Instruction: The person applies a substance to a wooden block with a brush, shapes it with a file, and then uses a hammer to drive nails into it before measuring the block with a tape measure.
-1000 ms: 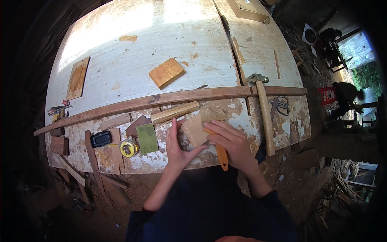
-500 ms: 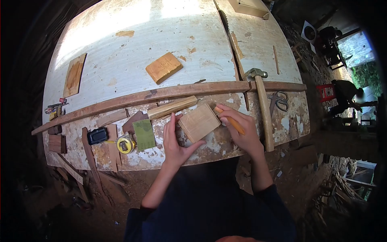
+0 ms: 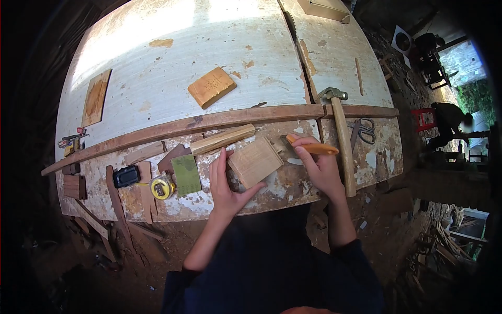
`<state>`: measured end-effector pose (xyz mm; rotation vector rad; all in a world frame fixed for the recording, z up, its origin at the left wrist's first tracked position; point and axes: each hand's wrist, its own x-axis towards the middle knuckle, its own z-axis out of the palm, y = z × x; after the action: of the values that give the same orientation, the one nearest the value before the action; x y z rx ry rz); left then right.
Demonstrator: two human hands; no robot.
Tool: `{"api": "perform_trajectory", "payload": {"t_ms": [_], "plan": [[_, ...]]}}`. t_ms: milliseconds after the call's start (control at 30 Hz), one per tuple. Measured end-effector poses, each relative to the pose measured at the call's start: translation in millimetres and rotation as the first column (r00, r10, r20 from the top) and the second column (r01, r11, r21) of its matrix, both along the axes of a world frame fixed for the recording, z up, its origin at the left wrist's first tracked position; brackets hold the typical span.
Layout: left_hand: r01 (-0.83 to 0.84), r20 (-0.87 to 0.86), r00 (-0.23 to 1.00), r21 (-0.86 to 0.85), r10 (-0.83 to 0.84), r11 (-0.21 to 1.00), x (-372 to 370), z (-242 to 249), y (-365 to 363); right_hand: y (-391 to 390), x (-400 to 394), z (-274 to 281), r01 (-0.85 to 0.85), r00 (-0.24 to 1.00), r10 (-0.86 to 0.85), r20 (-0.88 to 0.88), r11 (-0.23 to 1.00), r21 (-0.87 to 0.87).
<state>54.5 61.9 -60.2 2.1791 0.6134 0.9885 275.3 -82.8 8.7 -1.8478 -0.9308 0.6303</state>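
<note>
My left hand (image 3: 226, 193) grips a small box-like wooden block (image 3: 256, 163), thumb along its lower edge and fingers at its left side. Along the block's right edge runs a narrow step or groove, with a small light bit beside it. In my right hand (image 3: 321, 170) is an orange-handled tool (image 3: 323, 149); its short dark end points left toward the block, apart from it, and its kind is not clear. Just beyond the block lies a rough wooden stick (image 3: 224, 138). A hammer (image 3: 342, 144) rests to the right of my right hand.
A long wooden bar (image 3: 209, 123) crosses the worn bench (image 3: 251, 57). Green sandpaper (image 3: 186, 174), a tape measure (image 3: 162, 187) and a black case (image 3: 126, 176) lie left; scissors (image 3: 366, 132) lie right. Behind the bar sits a yellowish block (image 3: 212, 87). A person (image 3: 448, 123) is far right.
My right hand has drawn slightly right, away from the block's edge, and the orange handle has swung up to nearly level. The block has shifted slightly left in my left hand.
</note>
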Motion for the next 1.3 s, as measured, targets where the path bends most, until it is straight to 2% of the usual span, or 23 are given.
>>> {"api": "perform_trajectory", "payload": {"t_ms": [33,133,167,300,400,433,533,667,700,800,833,933,967,1033,1067,1100,1133,1167,1233,1300], "plan": [[-0.009,-0.002,1.0,0.002,0.009,1.0,-0.2,-0.2,-0.6,2.8,-10.2,6.3,-0.097,0.994,0.093,0.063,0.993,0.073],[-0.009,-0.007,1.0,0.012,0.009,1.0,-0.1,-0.8,0.7,1.5,1.0,5.7,-0.079,0.997,0.079,0.02,0.997,-0.005],[-0.01,-0.006,1.0,0.015,0.01,1.0,-0.3,-1.7,0.9,2.7,8.6,-7.5,0.032,0.998,-0.035,0.056,0.998,0.052],[-0.023,0.001,1.0,0.009,0.023,1.0,-0.5,-3.7,0.7,-3.2,-7.4,1.3,-0.192,0.981,0.19,0.036,0.981,0.036],[-0.034,0.006,0.999,0.027,0.034,0.999,-0.6,-3.0,0.8,-3.9,5.6,-8.1,0.018,0.999,-0.018,-0.049,1.0,0.013],[-0.033,0.007,0.999,0.034,0.033,0.999,-0.3,-3.0,-0.2,-4.2,2.5,-4.4,0.007,1.0,-0.008,0.029,1.0,0.021],[-0.023,0.0,1.0,0.032,0.023,0.999,-0.7,0.6,0.8,-8.0,-9.9,12.0,-0.169,0.984,0.166,0.062,0.985,0.04],[-0.002,-0.05,0.999,-0.128,-0.004,0.992,3.2,22.6,5.5,-16.6,-14.4,28.8,0.18,0.971,-0.213,0.106,0.95,0.255],[-0.002,-0.07,0.997,-0.186,-0.011,0.983,4.3,28.5,6.2,-17.9,-19.0,34.9,0.086,0.973,-0.144,0.179,0.951,0.298],[-0.074,-0.307,0.951,-0.083,0.045,0.994,6.7,42.1,10.8,-14.1,-38.8,54.0,-0.235,0.928,0.165,0.334,0.955,0.179],[-0.105,-0.316,0.943,0.002,0.1,0.994,9.6,46.9,15.1,-6.6,-39.8,50.5,-0.26,0.881,0.141,0.452,0.942,0.212],[-0.132,-0.201,0.973,-0.081,0.114,0.988,15.4,42.6,27.9,2.7,-37.4,45.7,-0.197,0.849,0.078,0.522,0.964,0.177],[-0.062,-0.08,0.995,-0.056,0.058,0.996,16.7,43.0,31.1,6.4,-42.7,47.4,-0.274,0.837,0.147,0.527,0.946,0.172],[0.037,0.015,0.999,-0.116,-0.035,0.993,12.8,41.2,32.4,10.9,-57.5,51.5,-0.427,0.798,0.288,0.529,0.89,0.159],[0.088,0.065,0.995,-0.142,-0.08,0.986,9.6,40.5,32.4,12.1,-56.4,51.2,-0.407,0.827,0.284,0.485,0.898,0.169],[0.083,0.04,0.996,-0.249,-0.076,0.965,5.0,45.2,32.6,13.3,-54.4,49.5,-0.385,0.854,0.277,0.44,0.905,0.179],[0.081,0.043,0.996,-0.256,-0.072,0.963,1.9,44.5,32.2,14.7,-52.1,47.0,-0.362,0.88,0.267,0.393,0.913,0.189],[0.077,0.046,0.997,-0.262,-0.068,0.962,-1.0,42.4,31.8,14.8,-46.6,42.8,-0.262,0.885,0.15,0.44,0.943,0.205],[0.082,0.085,0.995,-0.28,-0.061,0.957,-4.5,39.5,29.5,12.0,-43.2,46.3,-0.241,0.896,0.136,0.423,0.949,0.205],[0.082,0.223,0.975,-0.434,0.018,0.897,-2.2,20.9,26.8,14.6,-47.4,46.0,-0.28,0.874,0.158,0.46,0.937,0.21]]}}
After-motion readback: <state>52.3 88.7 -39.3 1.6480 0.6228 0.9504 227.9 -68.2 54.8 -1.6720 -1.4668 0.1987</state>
